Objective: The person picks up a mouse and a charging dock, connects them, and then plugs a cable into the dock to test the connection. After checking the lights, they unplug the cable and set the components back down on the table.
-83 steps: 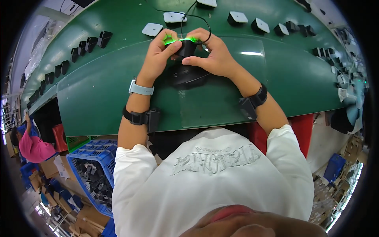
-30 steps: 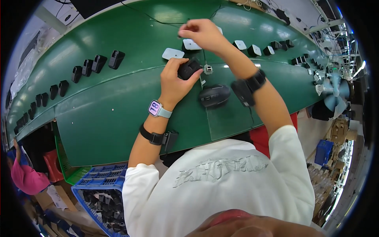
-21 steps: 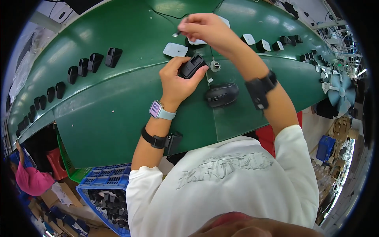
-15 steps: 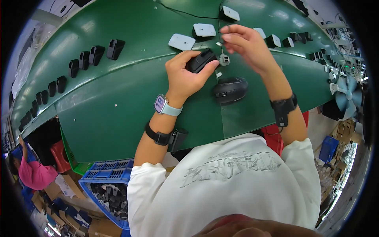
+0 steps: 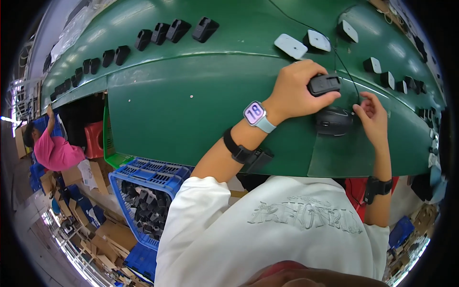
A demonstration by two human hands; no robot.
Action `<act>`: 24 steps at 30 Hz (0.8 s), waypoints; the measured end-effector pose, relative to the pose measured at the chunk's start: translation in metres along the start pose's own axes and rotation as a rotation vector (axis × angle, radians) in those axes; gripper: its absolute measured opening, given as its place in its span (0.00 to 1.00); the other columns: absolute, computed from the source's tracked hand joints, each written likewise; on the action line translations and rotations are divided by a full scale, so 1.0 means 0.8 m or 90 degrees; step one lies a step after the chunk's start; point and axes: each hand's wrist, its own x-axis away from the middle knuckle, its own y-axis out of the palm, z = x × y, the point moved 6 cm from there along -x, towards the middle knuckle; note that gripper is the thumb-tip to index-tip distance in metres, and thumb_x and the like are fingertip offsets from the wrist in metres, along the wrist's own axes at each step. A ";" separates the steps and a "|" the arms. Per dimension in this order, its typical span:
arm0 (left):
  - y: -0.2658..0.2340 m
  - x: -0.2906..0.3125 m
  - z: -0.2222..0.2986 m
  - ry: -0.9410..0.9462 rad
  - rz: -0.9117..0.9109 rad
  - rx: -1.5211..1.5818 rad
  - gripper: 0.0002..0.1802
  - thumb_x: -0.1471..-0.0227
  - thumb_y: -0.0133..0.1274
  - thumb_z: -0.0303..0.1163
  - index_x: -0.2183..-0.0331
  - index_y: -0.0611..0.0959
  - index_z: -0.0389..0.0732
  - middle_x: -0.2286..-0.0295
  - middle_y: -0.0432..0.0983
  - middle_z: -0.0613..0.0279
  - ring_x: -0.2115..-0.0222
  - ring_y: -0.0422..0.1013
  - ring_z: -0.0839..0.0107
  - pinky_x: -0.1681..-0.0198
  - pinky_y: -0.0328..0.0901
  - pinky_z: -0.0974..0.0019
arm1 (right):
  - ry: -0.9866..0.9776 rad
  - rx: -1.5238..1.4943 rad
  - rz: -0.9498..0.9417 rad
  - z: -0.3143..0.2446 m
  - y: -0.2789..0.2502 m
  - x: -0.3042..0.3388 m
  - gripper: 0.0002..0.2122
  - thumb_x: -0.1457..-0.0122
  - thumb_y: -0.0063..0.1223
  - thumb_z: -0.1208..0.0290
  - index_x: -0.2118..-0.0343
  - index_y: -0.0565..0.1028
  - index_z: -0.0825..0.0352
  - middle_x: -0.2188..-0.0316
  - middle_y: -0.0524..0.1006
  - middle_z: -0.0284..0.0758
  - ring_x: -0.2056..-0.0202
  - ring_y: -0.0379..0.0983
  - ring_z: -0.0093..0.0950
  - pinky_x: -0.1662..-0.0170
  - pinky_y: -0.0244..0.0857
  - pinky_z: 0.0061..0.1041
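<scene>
My left hand [image 5: 297, 90] is closed around a small black plastic housing [image 5: 325, 84], its open-looking face hidden and its dark side showing. My right hand [image 5: 374, 116] is just to the right, thumb and fingers pinched on the end of a thin black cable [image 5: 345, 66]. The cable's tip is partly covered by the fingertips. Between and just below the hands, a black computer mouse [image 5: 333, 121] rests on the green table [image 5: 215, 124].
Black housings [image 5: 178, 30] stand in a curved row at the far left. Blocks with white faces [image 5: 317, 40] stand at the far middle and right. A blue crate [image 5: 143, 205] of black parts sits on the floor at left. Another person [image 5: 56, 150] in pink is farther left.
The view has swung left, so the table's things appear farther right. My right hand has come down and closer to the mouse, bringing the cable end along. My left hand has turned the housing.
</scene>
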 end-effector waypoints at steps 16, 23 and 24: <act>0.007 -0.001 0.008 0.061 -0.067 -0.051 0.26 0.66 0.74 0.35 0.62 0.83 0.41 0.69 0.76 0.57 0.71 0.76 0.59 0.68 0.73 0.63 | -0.514 0.188 0.098 -0.086 0.045 0.087 0.11 0.49 0.60 0.88 0.63 0.74 0.71 0.71 0.73 0.39 0.72 0.67 0.30 0.70 0.61 0.26; 0.006 -0.003 0.001 0.045 -0.042 -0.036 0.26 0.67 0.74 0.37 0.63 0.82 0.40 0.70 0.74 0.58 0.72 0.75 0.58 0.69 0.72 0.61 | -0.414 0.156 0.072 -0.038 0.053 0.114 0.14 0.53 0.65 0.82 0.65 0.71 0.69 0.71 0.69 0.40 0.72 0.64 0.33 0.69 0.60 0.27; 0.005 -0.002 0.001 0.040 -0.040 -0.036 0.26 0.67 0.74 0.37 0.63 0.83 0.40 0.70 0.74 0.58 0.72 0.75 0.58 0.69 0.72 0.61 | -0.417 0.155 0.071 -0.032 0.056 0.115 0.14 0.53 0.65 0.82 0.65 0.71 0.69 0.71 0.69 0.40 0.72 0.64 0.33 0.69 0.60 0.27</act>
